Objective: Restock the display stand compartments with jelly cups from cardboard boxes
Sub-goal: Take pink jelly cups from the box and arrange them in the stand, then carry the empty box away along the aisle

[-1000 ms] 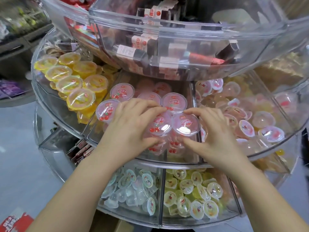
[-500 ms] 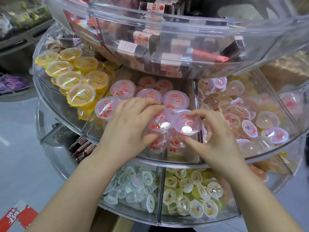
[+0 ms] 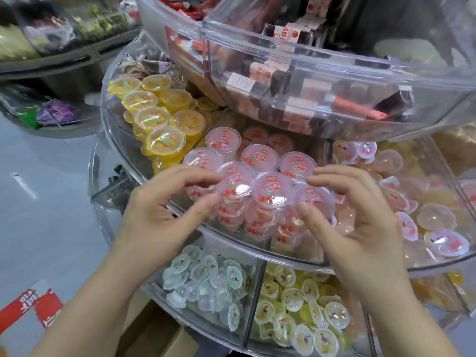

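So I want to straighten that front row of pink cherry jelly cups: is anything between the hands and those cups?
Nothing visible. The left hand and right hand hover at the clear plastic rim of the middle tier, fingers loosely curled either side of the front pink cherry jelly cups, with only open air between.

Two bare forearms are seen entering from the near edge, one on the left, one on the right. No sleeve, cuff or glove is visible on either, as far as the frame edge. The left hand (image 3: pixel 164 215) and the right hand (image 3: pixel 353 228) are bare; no ring, watch, band or bracelet is seen on fingers or wrists. Fingernails are short and unpainted where shown. Motion blur softens the fingertips (image 3: pixel 213 202), so finer detail cannot be told.
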A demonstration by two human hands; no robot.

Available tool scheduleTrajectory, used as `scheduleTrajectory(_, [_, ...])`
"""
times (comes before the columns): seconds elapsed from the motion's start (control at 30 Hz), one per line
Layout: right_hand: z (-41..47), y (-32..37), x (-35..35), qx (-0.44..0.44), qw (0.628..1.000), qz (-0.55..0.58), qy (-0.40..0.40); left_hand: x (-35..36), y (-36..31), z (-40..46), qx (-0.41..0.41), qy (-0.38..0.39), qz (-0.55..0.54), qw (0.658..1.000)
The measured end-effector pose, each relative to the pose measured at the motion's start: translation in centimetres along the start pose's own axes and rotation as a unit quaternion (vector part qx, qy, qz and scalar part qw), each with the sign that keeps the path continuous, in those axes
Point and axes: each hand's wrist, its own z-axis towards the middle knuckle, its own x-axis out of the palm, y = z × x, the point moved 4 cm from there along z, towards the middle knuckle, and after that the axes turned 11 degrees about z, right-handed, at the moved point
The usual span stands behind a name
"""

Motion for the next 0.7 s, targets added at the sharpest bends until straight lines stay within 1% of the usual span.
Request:
scheduleTrajectory(0.03, [0.1, 0.9, 1.0, -0.005, 0.999, 0.035, 0.013, -1.0, 0.5, -1.0, -0.024, -0.023, -0.010, 0.999])
scheduleTrajectory(0.1, [0.1, 2.5, 4.1, 0.010, 0.990, 0.119, 0.069, -3.0, 1.7, -3.6, -0.077, -0.065, -0.016, 0.995])
scheduleTrajectory(0.17, [-0.4, 3.7, 8.3, 0.029, 0.969, 0.190, 0.155, -4.8, 3.5, -6.8, -0.144, -0.107, -0.014, 0.984])
scheduleTrajectory(0.27, [-2.4, 4.1, 16.0, 0.039, 0.931, 0.207, 0.298, -6.9, 7.6, -13.8, -0.275, -0.174, -0.017, 0.945])
scheduleTrajectory(0.3, [-3.7, 3.6, 18.8, 0.056, 0.914, 0.203, 0.345, -7.3, 9.3, -16.6, -0.322, -0.198, -0.026, 0.926])
scheduleTrajectory(0.37, [-7.3, 1.7, 24.7, 0.120, 0.872, 0.183, 0.437, -7.1, 13.0, -23.5, -0.425, -0.239, -0.044, 0.872])
scheduleTrajectory(0.4, [-9.4, 0.3, 27.6, 0.161, 0.847, 0.170, 0.478, -6.6, 15.0, -27.1, -0.475, -0.249, -0.042, 0.843])
scheduleTrajectory(0.47, [-14.6, -3.6, 32.7, 0.250, 0.791, 0.135, 0.542, -4.9, 18.6, -34.7, -0.570, -0.238, -0.021, 0.786])
scheduleTrajectory(0.53, [-20.1, -8.7, 37.0, 0.312, 0.749, 0.073, 0.580, -2.5, 21.8, -42.0, -0.643, -0.219, -0.011, 0.734])
scheduleTrajectory(0.57, [-22.7, -11.5, 38.7, 0.336, 0.733, 0.039, 0.591, -1.2, 23.3, -45.3, -0.669, -0.205, -0.005, 0.714])
scheduleTrajectory(0.63, [-27.4, -17.2, 41.9, 0.372, 0.709, -0.023, 0.598, 1.6, 26.7, -51.1, -0.709, -0.182, 0.003, 0.681])
scheduleTrajectory(0.7, [-31.3, -23.0, 44.8, 0.394, 0.704, -0.081, 0.586, 4.3, 30.7, -55.7, -0.735, -0.176, 0.004, 0.655])
